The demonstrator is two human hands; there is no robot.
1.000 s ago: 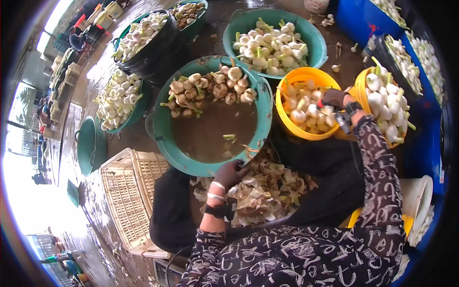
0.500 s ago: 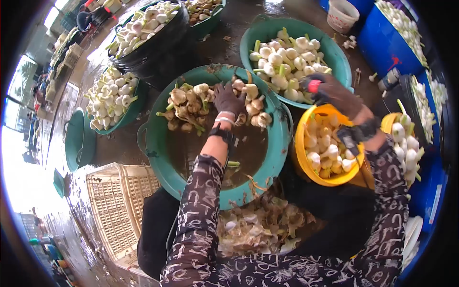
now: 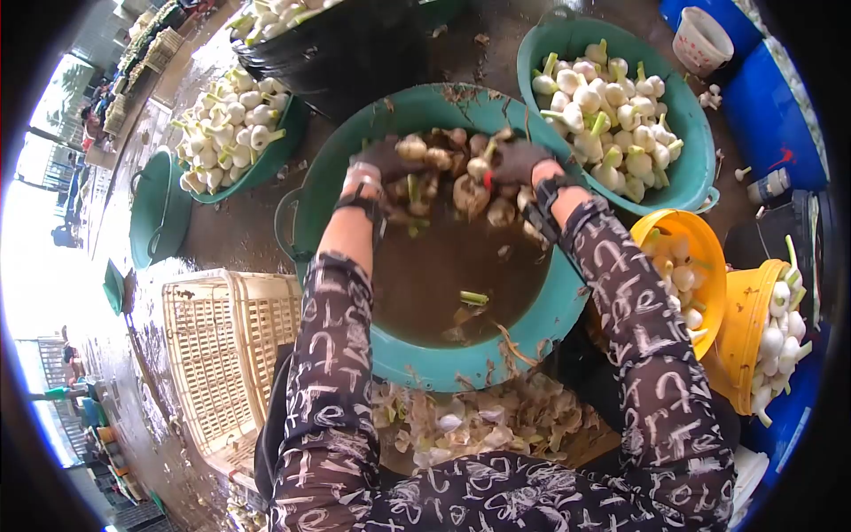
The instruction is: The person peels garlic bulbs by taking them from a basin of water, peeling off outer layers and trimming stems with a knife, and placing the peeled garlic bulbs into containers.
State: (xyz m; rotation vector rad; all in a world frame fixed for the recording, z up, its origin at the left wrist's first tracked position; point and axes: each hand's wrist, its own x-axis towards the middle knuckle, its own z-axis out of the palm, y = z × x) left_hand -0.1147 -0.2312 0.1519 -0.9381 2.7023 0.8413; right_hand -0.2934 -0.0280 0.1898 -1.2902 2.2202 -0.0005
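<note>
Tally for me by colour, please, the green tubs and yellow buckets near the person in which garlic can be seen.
Green: 3 (central tub, upper-right tub, left-side tub)
Yellow: 2 (left-hand bucket, right-hand bucket)
Total: 5

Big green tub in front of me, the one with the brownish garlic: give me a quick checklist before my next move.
1. Left hand and right hand inside the green tub: ok, both at its far side.
2. Brownish garlic bulbs within reach: ok, they lie between and around the hands.
3. Firm hold on a bulb: cannot tell, the fingers are blurred and partly hidden.
4. Tub bottom free of scraps: not ok, a green stem piece lies there.
5. Room in the nearer yellow bucket: cannot tell, the right sleeve covers part of it.
</note>
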